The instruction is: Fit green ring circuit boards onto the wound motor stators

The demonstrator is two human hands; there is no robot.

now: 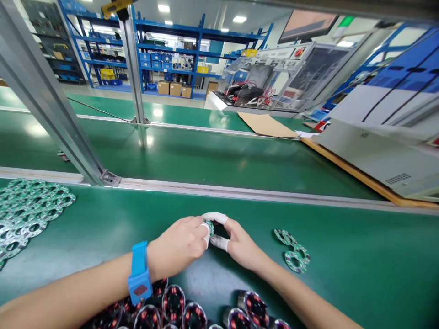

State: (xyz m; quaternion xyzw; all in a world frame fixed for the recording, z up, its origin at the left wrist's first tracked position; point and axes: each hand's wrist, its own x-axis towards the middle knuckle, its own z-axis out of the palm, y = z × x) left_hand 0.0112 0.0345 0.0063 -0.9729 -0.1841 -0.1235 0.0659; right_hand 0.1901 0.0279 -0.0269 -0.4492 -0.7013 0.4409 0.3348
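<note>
My left hand (181, 242), with a blue wrist strap (139, 269), meets my right hand (242, 244) above the green mat. Between them, both hands pinch a small green ring-shaped circuit board (211, 226), mostly covered by the fingers. White finger cots sit on fingertips of both hands. Below them, near the front edge of the view, are several round motor stators (173, 302) with dark centres and copper-coloured windings. To the right of my right hand lie 3 loose ring-shaped circuit boards (295, 261), touching or overlapping.
On the left a large sheet-like group of ring circuit boards (34, 210) covers the mat. An aluminium post (51, 96) rises from the bench rail (206, 188). Behind runs a green conveyor belt (192, 157). A grey machine housing (377, 155) stands at right, cardboard (267, 125) further back.
</note>
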